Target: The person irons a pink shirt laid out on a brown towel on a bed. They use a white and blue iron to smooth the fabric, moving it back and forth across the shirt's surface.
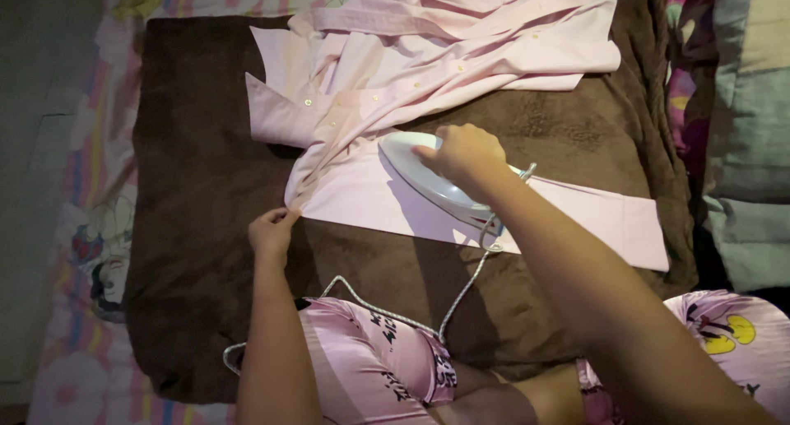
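Covering most of the floor space, a brown blanket [206, 186] lies over a patterned sheet [82, 227] showing at the left. On the blanket a pink shirt [428, 55] is bunched at the far side, with one flat panel stretched toward the right and near edge. It looks soft, light and limp, likely to slide and crease, so best held at a hem or corner. The right hand [465, 153] sits on the iron [428, 178], fingers curled down around its top; the iron looks hard, fairly heavy and probably hot below, so its handle is the place to hold. A braided cord [395, 314] trails near. The left hand [271, 232] pinches the shirt's near-left corner, fingertips together. No packages or signs show
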